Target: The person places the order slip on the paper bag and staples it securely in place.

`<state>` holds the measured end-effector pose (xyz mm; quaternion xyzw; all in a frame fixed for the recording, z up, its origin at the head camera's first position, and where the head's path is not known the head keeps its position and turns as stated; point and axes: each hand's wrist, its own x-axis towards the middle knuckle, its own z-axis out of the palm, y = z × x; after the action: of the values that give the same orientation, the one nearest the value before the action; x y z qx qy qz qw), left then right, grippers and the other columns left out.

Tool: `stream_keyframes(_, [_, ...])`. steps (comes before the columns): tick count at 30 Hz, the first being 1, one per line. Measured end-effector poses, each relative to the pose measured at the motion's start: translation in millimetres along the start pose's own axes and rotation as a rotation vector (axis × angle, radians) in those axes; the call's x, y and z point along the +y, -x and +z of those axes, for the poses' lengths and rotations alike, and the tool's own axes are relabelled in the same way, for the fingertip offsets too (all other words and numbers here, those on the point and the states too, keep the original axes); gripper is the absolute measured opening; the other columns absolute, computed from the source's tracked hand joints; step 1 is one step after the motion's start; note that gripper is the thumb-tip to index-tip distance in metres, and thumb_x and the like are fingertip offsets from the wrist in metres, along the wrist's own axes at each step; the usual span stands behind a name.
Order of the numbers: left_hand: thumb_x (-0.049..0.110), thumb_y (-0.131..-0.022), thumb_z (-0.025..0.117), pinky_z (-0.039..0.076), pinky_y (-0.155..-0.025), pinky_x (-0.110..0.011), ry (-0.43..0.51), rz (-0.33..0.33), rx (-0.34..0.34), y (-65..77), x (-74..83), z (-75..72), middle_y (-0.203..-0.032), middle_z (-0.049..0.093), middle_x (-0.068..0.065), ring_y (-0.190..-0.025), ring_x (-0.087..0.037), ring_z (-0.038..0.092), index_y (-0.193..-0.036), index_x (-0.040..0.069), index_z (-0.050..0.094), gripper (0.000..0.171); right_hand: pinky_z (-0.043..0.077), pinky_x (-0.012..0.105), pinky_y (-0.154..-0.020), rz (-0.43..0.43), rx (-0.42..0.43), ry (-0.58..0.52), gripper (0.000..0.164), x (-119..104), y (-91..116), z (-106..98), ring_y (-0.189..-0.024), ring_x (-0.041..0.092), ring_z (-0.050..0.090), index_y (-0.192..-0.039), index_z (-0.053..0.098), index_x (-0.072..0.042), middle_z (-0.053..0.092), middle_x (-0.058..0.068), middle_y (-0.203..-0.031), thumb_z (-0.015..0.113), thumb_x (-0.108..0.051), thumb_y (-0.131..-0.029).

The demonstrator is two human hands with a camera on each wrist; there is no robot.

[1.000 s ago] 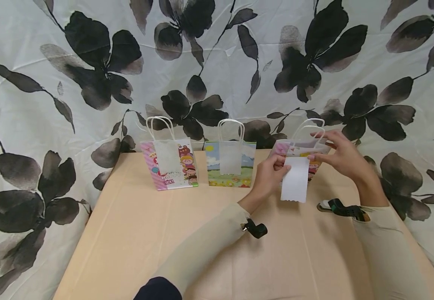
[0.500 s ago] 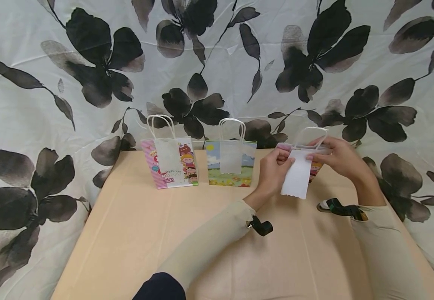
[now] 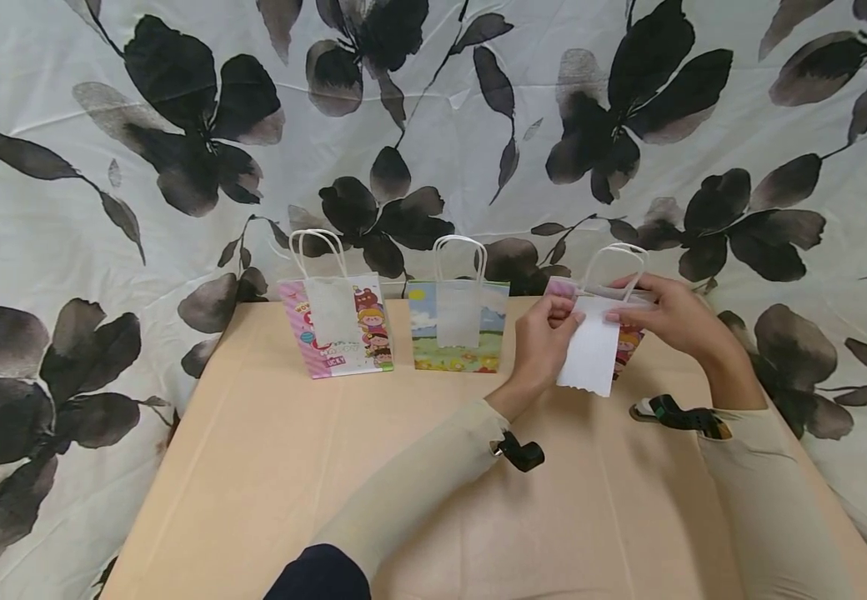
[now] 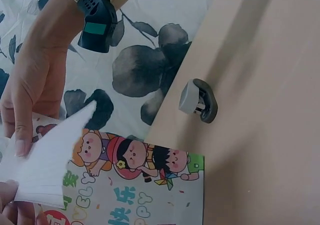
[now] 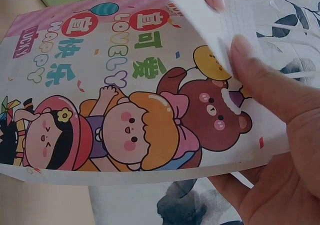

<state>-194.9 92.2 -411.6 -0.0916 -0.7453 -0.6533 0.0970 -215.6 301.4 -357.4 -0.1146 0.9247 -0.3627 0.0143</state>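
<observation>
Both hands work at a small paper gift bag with printed cartoon figures, the rightmost of three in the head view. A white paper flap with a jagged lower edge hangs in front of it, angled outward from the bag. My left hand pinches the flap's left side near the bag's rim. My right hand grips the bag's top right, thumb on the white paper; in the right wrist view its other fingers are behind the bag. White twisted handles rise above the rim.
Left of my hands stand a landscape-printed gift bag and a pink-and-white gift bag, each with a white flap down its front. A small grey-and-black object shows against the beige table. A floral cloth hangs behind.
My right hand has come down from beside the handle to the rim, its thumb now on the paper. The flap has shifted slightly up and tilts more. My left hand moved slightly.
</observation>
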Motion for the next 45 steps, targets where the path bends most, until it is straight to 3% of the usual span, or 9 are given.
stream_keyframes(7, [0.013,-0.094,0.074,0.051,-0.069,-0.012,-0.035,-0.019,0.023,-3.4,1.9,0.8,-0.093,0.072,-0.006,-0.076,0.0,0.059,-0.104,0.004,0.069,0.015,0.054,0.021,-0.07,-0.035,-0.03,-0.017,0.039,1.9,0.9,0.9,-0.088,0.02,0.062,-0.125,0.066,-0.001,0.066,0.02,-0.117,0.072,-0.027,-0.096])
stream_keyframes(13, [0.013,-0.094,0.074,0.052,-0.074,-0.013,-0.072,0.005,0.038,-3.7,0.5,-0.6,-0.097,0.07,-0.005,-0.081,-0.004,0.061,-0.107,0.006,0.067,0.016,0.058,0.029,-0.074,-0.008,-0.045,-0.026,0.039,0.5,3.8,1.7,-0.092,0.029,0.067,-0.124,0.065,0.0,0.066,0.022,-0.118,0.069,-0.03,-0.098])
stream_keyframes(18, [0.012,-0.094,0.073,0.049,-0.085,-0.015,-0.229,0.142,0.045,0.2,1.3,-2.6,-0.112,0.059,-0.003,-0.099,-0.012,0.056,-0.12,0.01,0.06,0.029,0.058,0.037,-0.078,0.025,-0.024,-0.02,0.038,-1.1,7.9,-0.1,-0.093,0.034,0.07,-0.12,0.068,-0.001,0.069,0.023,-0.116,0.07,-0.031,-0.097])
stream_keyframes(22, [0.011,-0.093,0.075,0.042,-0.098,-0.022,-0.359,0.311,0.059,-0.6,4.2,-4.7,-0.126,0.051,-0.005,-0.117,-0.019,0.046,-0.129,0.011,0.056,0.04,0.056,0.026,-0.075,0.021,-0.017,-0.042,0.035,-0.6,9.8,-1.7,-0.09,0.029,0.071,-0.117,0.07,0.0,0.071,0.021,-0.112,0.072,-0.027,-0.097])
stream_keyframes(25, [0.013,-0.093,0.075,0.038,-0.103,-0.027,-0.375,0.362,0.037,-4.0,6.0,-5.8,-0.132,0.05,-0.006,-0.122,-0.021,0.043,-0.132,0.011,0.055,0.044,0.054,0.021,-0.073,0.003,-0.025,-0.063,0.031,0.2,9.9,-2.4,-0.087,0.026,0.07,-0.116,0.07,0.002,0.071,0.02,-0.11,0.071,-0.023,-0.097])
stream_keyframes(28, [0.016,-0.095,0.073,0.041,-0.099,-0.02,-0.33,0.316,-0.029,-8.2,5.9,-6.2,-0.129,0.054,-0.005,-0.117,-0.018,0.048,-0.133,0.01,0.055,0.042,0.055,0.022,-0.074,-0.021,-0.045,-0.066,0.029,0.0,10.3,-3.9,-0.087,0.025,0.07,-0.117,0.07,0.002,0.071,0.021,-0.111,0.069,-0.02,-0.098])
stream_keyframes(32, [0.017,-0.096,0.07,0.046,-0.086,-0.013,-0.251,0.23,-0.109,-15.1,3.0,-8.0,-0.117,0.061,-0.005,-0.104,-0.014,0.053,-0.123,0.009,0.064,0.028,0.056,0.024,-0.074,-0.028,-0.061,-0.057,0.027,-0.6,10.4,-4.4,-0.088,0.026,0.069,-0.117,0.071,0.001,0.071,0.02,-0.11,0.069,-0.018,-0.098])
stream_keyframes(39, [0.019,-0.095,0.072,0.045,-0.081,-0.011,-0.274,0.177,-0.163,-23.0,3.0,-10.7,-0.109,0.062,-0.002,-0.099,-0.011,0.053,-0.113,0.011,0.072,0.019,0.057,0.026,-0.075,-0.027,-0.035,-0.031,0.025,-1.5,11.2,-5.4,-0.089,0.027,0.07,-0.116,0.073,0.0,0.073,0.019,-0.11,0.069,-0.017,-0.098])
stream_keyframes(45, [0.016,-0.096,0.072,0.051,-0.079,-0.01,-0.203,0.133,-0.233,-26.0,5.4,-10.8,-0.11,0.065,-0.003,-0.093,-0.006,0.063,-0.114,0.009,0.07,0.019,0.056,0.023,-0.073,-0.036,-0.016,-0.015,0.021,-0.9,11.2,-5.6,-0.086,0.027,0.07,-0.112,0.073,0.001,0.073,0.019,-0.106,0.069,-0.015,-0.098])
